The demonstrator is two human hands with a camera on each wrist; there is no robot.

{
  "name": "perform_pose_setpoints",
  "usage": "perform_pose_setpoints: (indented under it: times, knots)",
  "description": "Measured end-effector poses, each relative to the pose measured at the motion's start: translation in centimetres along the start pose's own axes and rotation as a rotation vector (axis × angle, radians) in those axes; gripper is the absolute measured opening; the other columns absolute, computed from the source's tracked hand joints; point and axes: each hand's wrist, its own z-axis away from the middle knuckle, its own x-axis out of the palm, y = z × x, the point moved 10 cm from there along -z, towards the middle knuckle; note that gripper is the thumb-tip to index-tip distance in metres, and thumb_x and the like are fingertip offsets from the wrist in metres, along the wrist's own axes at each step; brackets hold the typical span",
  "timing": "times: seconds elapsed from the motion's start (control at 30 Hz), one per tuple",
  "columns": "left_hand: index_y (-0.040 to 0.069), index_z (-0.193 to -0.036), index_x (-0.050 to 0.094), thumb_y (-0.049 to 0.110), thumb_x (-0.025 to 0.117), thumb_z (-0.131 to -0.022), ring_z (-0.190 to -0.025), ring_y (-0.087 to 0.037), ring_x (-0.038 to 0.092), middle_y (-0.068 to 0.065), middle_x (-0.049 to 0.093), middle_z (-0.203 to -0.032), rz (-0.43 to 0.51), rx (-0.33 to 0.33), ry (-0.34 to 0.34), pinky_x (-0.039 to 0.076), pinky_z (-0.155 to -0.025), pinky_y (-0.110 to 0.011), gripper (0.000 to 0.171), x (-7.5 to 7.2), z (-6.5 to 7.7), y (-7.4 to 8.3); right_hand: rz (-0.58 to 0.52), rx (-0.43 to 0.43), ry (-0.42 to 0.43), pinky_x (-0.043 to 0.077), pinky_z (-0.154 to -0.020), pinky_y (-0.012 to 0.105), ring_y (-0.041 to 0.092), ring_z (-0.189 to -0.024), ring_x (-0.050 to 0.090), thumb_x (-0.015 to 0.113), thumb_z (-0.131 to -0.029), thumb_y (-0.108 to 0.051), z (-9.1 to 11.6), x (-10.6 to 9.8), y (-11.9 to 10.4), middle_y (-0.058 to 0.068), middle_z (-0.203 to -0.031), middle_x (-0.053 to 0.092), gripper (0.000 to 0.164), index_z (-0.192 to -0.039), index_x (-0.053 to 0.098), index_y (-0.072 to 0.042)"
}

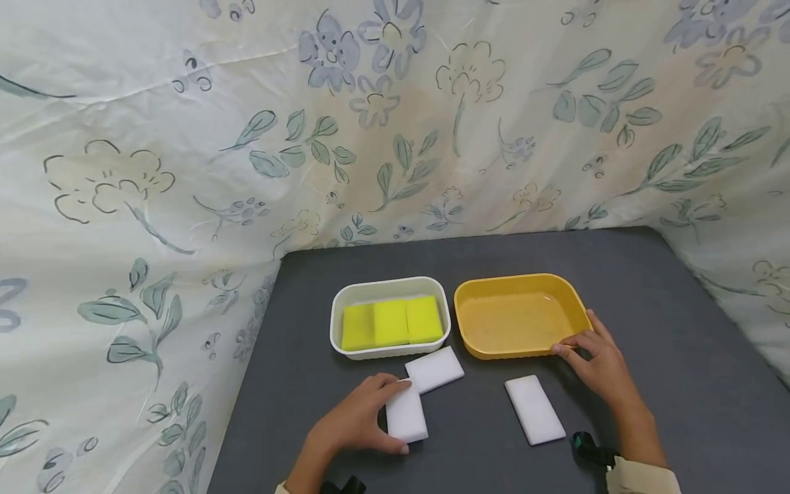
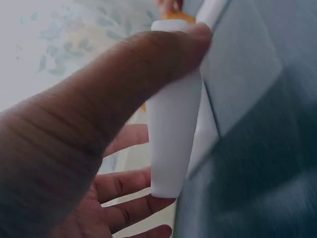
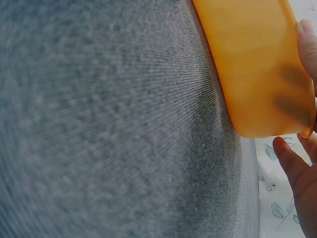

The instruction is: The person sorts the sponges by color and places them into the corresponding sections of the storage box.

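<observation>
Left grip (image 1: 363,416) holds block (image 1: 407,414); right grip (image 1: 597,359), yellow tray (image 1: 515,319)

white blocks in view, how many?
3. One white block held by the left hand; a second block just beyond it, by the white tray; a third block on the near side of the yellow tray. Any under the trays wouldn't show.

Head view bright, soft shadows; L wrist pic dim & blurry.
</observation>
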Motion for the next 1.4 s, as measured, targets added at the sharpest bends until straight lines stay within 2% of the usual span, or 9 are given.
perform_pose_setpoints:
  times: [0.17, 0.3, 0.47, 0.67, 0.77, 0.9, 1.13, 1.4]
  knots:
    - [0.028, -0.147, 0.052, 0.065, 0.079, -0.073, -0.119, -0.013, 0.046, 0.004, 0.050, -0.136, -0.021, 0.071, 0.008, 0.044, -0.099, -0.034, 0.086, -0.4, -2.3, 3.0, 0.004, 0.001, 0.008, 0.025, -0.107, 0.067, 0.047, -0.142, 0.030, 0.088, -0.068, 0.000, 0.0, 0.0, 0.1, 0.019, -0.088, 0.069, 0.021, -0.081, 0.072, -0.005]
    - [0.031, -0.144, 0.055, 0.064, 0.078, -0.076, -0.127, -0.016, 0.046, 0.002, 0.049, -0.144, -0.051, 0.116, 0.032, 0.042, -0.104, -0.039, 0.080, -0.8, -4.3, 5.0, 0.004, -0.002, 0.015, 0.025, -0.108, 0.066, 0.047, -0.142, 0.030, 0.088, -0.069, 0.001, 0.0, 0.2, 0.2, 0.019, -0.088, 0.069, 0.020, -0.082, 0.073, -0.005]
    - [0.030, -0.145, 0.054, 0.064, 0.076, -0.078, -0.131, -0.018, 0.045, 0.002, 0.047, -0.149, -0.094, 0.157, 0.064, 0.041, -0.105, -0.040, 0.079, -0.9, -7.0, 6.8, 0.001, -0.025, 0.034, 0.024, -0.112, 0.060, 0.046, -0.141, 0.032, 0.088, -0.067, 0.002, 0.1, 0.2, 0.1, 0.017, -0.085, 0.069, 0.022, -0.081, 0.072, -0.004]
    - [0.025, -0.144, 0.056, 0.059, 0.078, -0.078, -0.125, -0.018, 0.049, -0.002, 0.050, -0.146, -0.133, 0.211, 0.100, 0.044, -0.101, -0.034, 0.077, -1.3, -10.6, 8.3, -0.004, -0.044, 0.054, 0.023, -0.114, 0.054, 0.045, -0.141, 0.032, 0.088, -0.065, 0.005, 0.2, 0.0, 0.2, 0.016, -0.084, 0.068, 0.024, -0.080, 0.072, -0.005]
    - [0.023, -0.143, 0.057, 0.058, 0.078, -0.079, -0.124, -0.018, 0.050, -0.003, 0.052, -0.145, -0.178, 0.227, 0.098, 0.044, -0.100, -0.032, 0.076, -1.4, -12.3, 8.6, -0.008, -0.057, 0.057, 0.022, -0.116, 0.051, 0.045, -0.141, 0.033, 0.088, -0.064, 0.005, 0.2, 0.0, 0.1, 0.015, -0.084, 0.068, 0.025, -0.080, 0.073, -0.006]
    - [0.023, -0.145, 0.056, 0.061, 0.075, -0.080, -0.127, -0.018, 0.049, -0.003, 0.051, -0.147, -0.251, 0.207, 0.081, 0.041, -0.104, -0.032, 0.077, -1.3, -14.1, 8.3, -0.014, -0.078, 0.069, 0.021, -0.117, 0.045, 0.048, -0.139, 0.034, 0.088, -0.062, 0.007, 0.2, -0.1, 0.0, 0.014, -0.083, 0.069, 0.027, -0.080, 0.073, -0.006]
    - [0.024, -0.149, 0.051, 0.063, 0.067, -0.086, -0.132, -0.022, 0.046, -0.007, 0.046, -0.151, -0.324, 0.183, 0.031, 0.037, -0.108, -0.035, 0.076, -0.9, -16.4, 8.1, -0.017, -0.094, 0.093, 0.021, -0.118, 0.041, 0.049, -0.137, 0.036, 0.088, -0.060, 0.008, 0.2, -0.2, -0.1, 0.014, -0.082, 0.068, 0.028, -0.079, 0.072, -0.006]
    - [0.028, -0.149, 0.051, 0.065, 0.058, -0.091, -0.137, -0.024, 0.040, -0.007, 0.042, -0.154, -0.368, 0.133, -0.032, 0.031, -0.111, -0.043, 0.070, 0.0, -18.6, 7.5, -0.008, -0.067, 0.087, 0.023, -0.116, 0.047, 0.045, -0.140, 0.034, 0.089, -0.062, 0.005, 0.3, 0.0, 0.3, 0.013, -0.082, 0.069, 0.027, -0.080, 0.073, -0.006]
